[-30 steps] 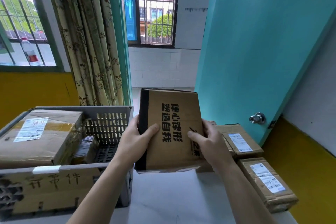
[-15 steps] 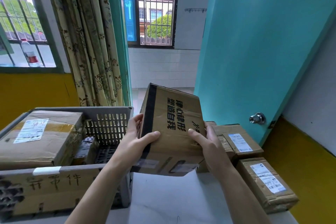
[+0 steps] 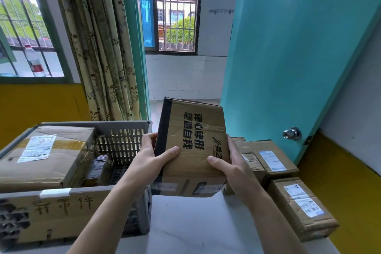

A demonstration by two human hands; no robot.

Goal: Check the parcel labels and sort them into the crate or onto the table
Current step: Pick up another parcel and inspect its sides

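Observation:
I hold a brown cardboard parcel (image 3: 193,142) with black printed characters and a black taped edge above the white table (image 3: 191,225). My left hand (image 3: 152,161) grips its left side, thumb on the top face. My right hand (image 3: 231,163) grips its right side. The parcel is tilted, its taped near face showing below. No shipping label shows on the faces I can see. The grey slotted crate (image 3: 123,140) stands at the left and holds a large labelled parcel (image 3: 47,154) and a small dark parcel (image 3: 99,169).
Labelled parcels lie on the table at the right, one at the back (image 3: 272,161) and one nearer (image 3: 301,206). A teal door (image 3: 288,57) with a metal knob (image 3: 291,133) stands behind them. A cardboard sign (image 3: 59,212) with handwriting covers the crate's front.
I have turned the parcel in both hands: its top tipped away, then back a little, so the taped near face has come into view. Its position above the table is much the same.

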